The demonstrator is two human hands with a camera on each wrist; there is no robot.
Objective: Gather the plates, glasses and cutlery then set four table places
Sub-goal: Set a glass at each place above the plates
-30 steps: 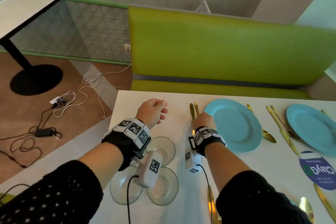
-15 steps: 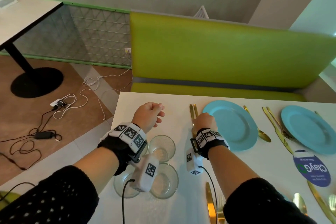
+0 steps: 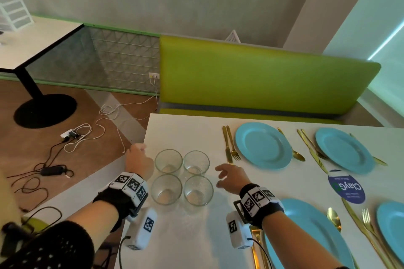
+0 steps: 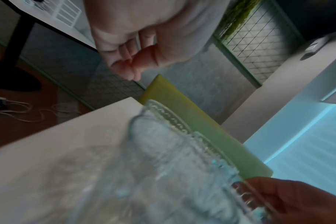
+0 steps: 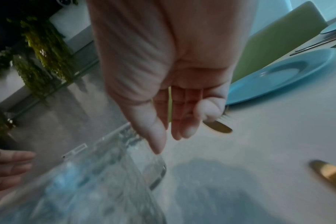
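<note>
Four glasses (image 3: 182, 177) stand clustered near the worktop's (image 3: 196, 133) left edge, gathered there for distribution. The left hand (image 3: 138, 159), loosely curled and empty, flanks them; the right hand (image 3: 231, 176), fingers spread wide, reaches in, probably to take one.

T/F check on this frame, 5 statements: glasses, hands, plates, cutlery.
1. Four glasses stand clustered in a two-by-two block. True.
2. The right hand grips a glass. False: it is open beside the cluster, holding nothing.
3. The plates are red. False: they are light blue.
4. A gold knife and fork lie left of the far left plate. True.
5. The left hand holds a fork. False: it holds nothing, beside the glasses at the edge of the table.
</note>
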